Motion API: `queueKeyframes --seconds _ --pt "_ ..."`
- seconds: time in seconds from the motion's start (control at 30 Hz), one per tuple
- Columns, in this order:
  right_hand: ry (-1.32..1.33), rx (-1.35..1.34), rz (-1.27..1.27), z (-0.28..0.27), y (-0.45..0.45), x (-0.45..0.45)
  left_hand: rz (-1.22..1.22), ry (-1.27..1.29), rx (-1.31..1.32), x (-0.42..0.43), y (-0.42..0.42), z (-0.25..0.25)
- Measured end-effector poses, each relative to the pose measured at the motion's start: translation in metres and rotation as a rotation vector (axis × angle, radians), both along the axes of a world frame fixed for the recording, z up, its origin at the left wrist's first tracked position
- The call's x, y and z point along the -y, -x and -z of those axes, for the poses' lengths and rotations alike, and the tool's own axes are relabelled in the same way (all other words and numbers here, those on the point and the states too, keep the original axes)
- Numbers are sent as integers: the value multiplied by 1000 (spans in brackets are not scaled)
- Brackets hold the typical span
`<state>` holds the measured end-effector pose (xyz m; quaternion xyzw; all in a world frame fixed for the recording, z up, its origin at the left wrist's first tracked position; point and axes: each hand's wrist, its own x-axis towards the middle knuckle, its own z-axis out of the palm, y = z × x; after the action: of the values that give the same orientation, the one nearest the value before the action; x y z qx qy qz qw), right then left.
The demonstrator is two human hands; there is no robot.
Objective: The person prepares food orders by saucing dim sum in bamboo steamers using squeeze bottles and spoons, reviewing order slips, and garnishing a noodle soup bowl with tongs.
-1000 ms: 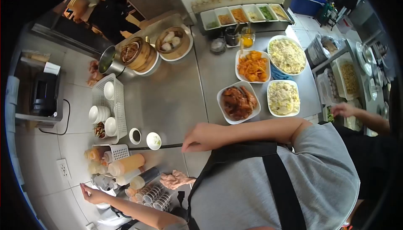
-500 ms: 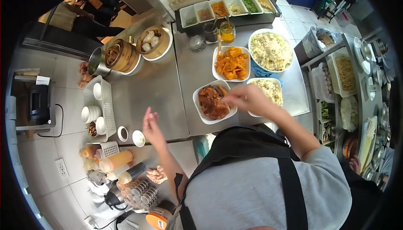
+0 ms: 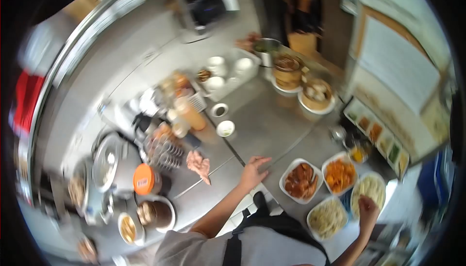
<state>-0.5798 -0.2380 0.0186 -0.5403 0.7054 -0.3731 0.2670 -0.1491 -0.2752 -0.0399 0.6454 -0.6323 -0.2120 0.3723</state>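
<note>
My left hand (image 3: 253, 172) hangs above the steel counter edge with its fingers stretched out and holds nothing. Left of the other dishes is a white square bowl of glazed brown meat (image 3: 301, 181), close to that hand. My right hand (image 3: 369, 208) is over the near part of the large bowl of fried rice (image 3: 371, 186). Its fingers look curled together; whatever may be between them is hidden. Beside it stand a smaller bowl of fried rice (image 3: 327, 218) and a bowl of orange saucy pieces (image 3: 340, 172).
Bamboo steamers (image 3: 315, 95) stand at the back. A row of topping trays (image 3: 376, 132) lines the right wall. Small cups of dark sauce (image 3: 219, 110) and chopped greens (image 3: 225, 129) sit near squeeze bottles (image 3: 190, 113). A crumpled cloth (image 3: 198, 165) and an orange-lidded tub (image 3: 145, 179) are at left.
The view has swung left, with motion blur. My right hand has gone from the brown meat bowl to the large fried rice bowl. My left hand is now nearer the meat bowl.
</note>
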Motion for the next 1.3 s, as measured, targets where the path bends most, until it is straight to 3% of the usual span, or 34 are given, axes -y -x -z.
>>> queueKeyframes --seconds 0.1,0.2,0.33,0.4,0.43,0.53,0.67,0.8,0.87,0.97,1.0,1.03,1.1,1.17,1.23,1.27,1.3 --pt "125 124 -135 -7 -37 35 -81 45 55 -34 -16 11" --pt "104 224 -301 -24 -75 52 -328 -57 157 -83 -50 37" --pt "94 268 -636 -40 -129 52 -750 -161 424 -155 -119 87" --pt "70 245 -762 -33 -156 42 -800 -159 680 -181 -144 104" --pt "46 298 -818 -34 -172 34 -857 -120 678 -184 -144 106" --pt "-17 259 -1056 -37 -202 6 -932 -121 629 -190 -145 113" --pt "6 93 -1350 -18 -219 -7 -1022 -46 489 -184 -119 81" --pt "-43 79 -1428 -3 -234 -11 -940 46 312 -200 -102 76" --pt "-129 98 -1446 3 -246 -9 -957 -82 184 -223 -90 65" --pt "-188 120 -1422 -7 -278 -14 -1184 140 -37 -279 -89 75" --pt "-186 130 -1422 -8 -292 -14 -1389 130 -20 -301 -95 82" --pt "-200 129 -1433 -4 -304 -16 -1495 275 -87 -330 -111 99" --pt "-289 149 -1453 19 -327 -24 -1772 238 79 -379 -149 90" --pt "-353 207 -1523 24 -364 -41 -1784 360 260 -422 -197 78" --pt "-492 241 -1631 25 -404 -59 -1641 221 12 -456 -245 68" --pt "-566 271 -1649 33 -425 -68 -1531 150 -67 -478 -279 94" --pt "-633 306 -1665 44 -446 -76 -1462 80 -397 -482 -292 90"
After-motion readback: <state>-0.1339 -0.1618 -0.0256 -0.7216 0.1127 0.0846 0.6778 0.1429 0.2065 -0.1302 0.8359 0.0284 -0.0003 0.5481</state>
